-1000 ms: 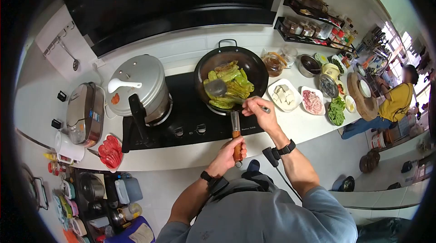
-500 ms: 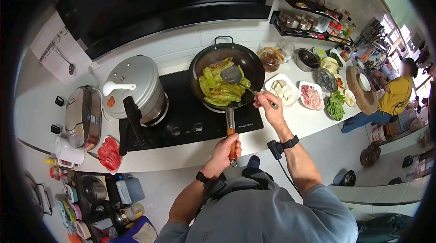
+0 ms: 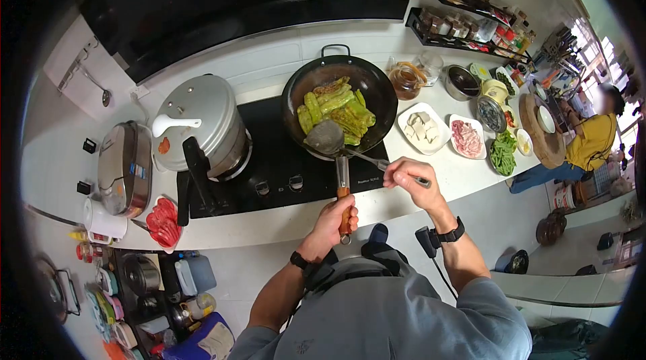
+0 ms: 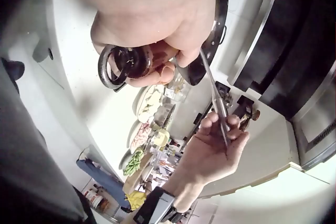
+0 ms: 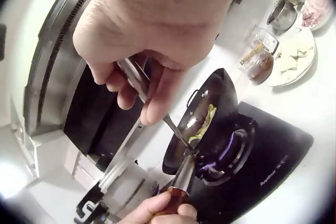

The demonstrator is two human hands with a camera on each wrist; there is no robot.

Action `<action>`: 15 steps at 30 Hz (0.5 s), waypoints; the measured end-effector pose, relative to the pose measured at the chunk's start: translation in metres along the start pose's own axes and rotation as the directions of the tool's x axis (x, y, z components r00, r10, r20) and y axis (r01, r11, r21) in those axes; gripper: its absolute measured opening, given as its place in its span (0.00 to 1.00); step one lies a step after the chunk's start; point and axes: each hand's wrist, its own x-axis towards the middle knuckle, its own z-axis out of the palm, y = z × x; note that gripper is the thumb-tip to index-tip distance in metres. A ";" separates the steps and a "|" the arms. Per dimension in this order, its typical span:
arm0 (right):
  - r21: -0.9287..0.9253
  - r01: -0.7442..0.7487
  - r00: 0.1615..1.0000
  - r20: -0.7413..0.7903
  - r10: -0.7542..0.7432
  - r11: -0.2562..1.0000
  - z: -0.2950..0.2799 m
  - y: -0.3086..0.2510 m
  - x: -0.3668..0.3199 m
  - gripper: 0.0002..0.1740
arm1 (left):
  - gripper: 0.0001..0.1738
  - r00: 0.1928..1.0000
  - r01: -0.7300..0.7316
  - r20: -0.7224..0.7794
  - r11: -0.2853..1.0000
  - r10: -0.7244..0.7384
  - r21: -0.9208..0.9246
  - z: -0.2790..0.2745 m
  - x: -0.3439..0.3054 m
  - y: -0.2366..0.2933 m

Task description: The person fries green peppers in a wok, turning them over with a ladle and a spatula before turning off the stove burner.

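A black wok (image 3: 385, 84) is over the stove's right burner, with long green peppers (image 3: 336, 105), browned and wrinkled in places, lying in it. My left hand (image 3: 331, 227) grips the wok's wooden handle (image 3: 344, 205); its ringed end shows in the left wrist view. My right hand (image 3: 412, 182) holds a metal wok spatula (image 3: 367, 157) by its shaft, right of the wok handle. The spatula's broad rounded head (image 3: 325, 136) lies at the near side of the peppers. In the right wrist view a bluish flame (image 5: 227, 151) burns beneath the wok.
Left of the wok stands a pressure cooker (image 3: 202, 104) with a white spoon (image 3: 176, 124) on its lid. Plates of white chunks (image 3: 424, 132), sliced meat (image 3: 467, 138) and green pieces (image 3: 502, 153) line the right counter. A person in yellow (image 3: 592, 141) is at far right.
The spatula head went across the peppers to the right, then came back toward the wok's near left side. My right hand moved nearer to me and rightward. The left hand keeps its grip.
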 end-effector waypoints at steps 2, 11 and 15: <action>-0.115 -0.035 0.999 0.031 0.039 0.993 -0.001 0.002 0.002 0.16 | 0.12 1.000 0.010 -0.005 1.000 -0.009 0.013 -0.001 0.001 0.000; -0.048 -0.054 0.996 -0.080 0.050 0.997 -0.012 0.007 0.013 0.18 | 0.12 0.999 0.018 -0.031 0.999 -0.016 0.039 0.003 -0.004 0.005; -0.127 -0.029 0.988 -0.152 0.009 0.991 -0.030 0.008 0.022 0.19 | 0.12 1.000 0.001 -0.021 0.999 0.000 0.036 0.003 -0.008 0.006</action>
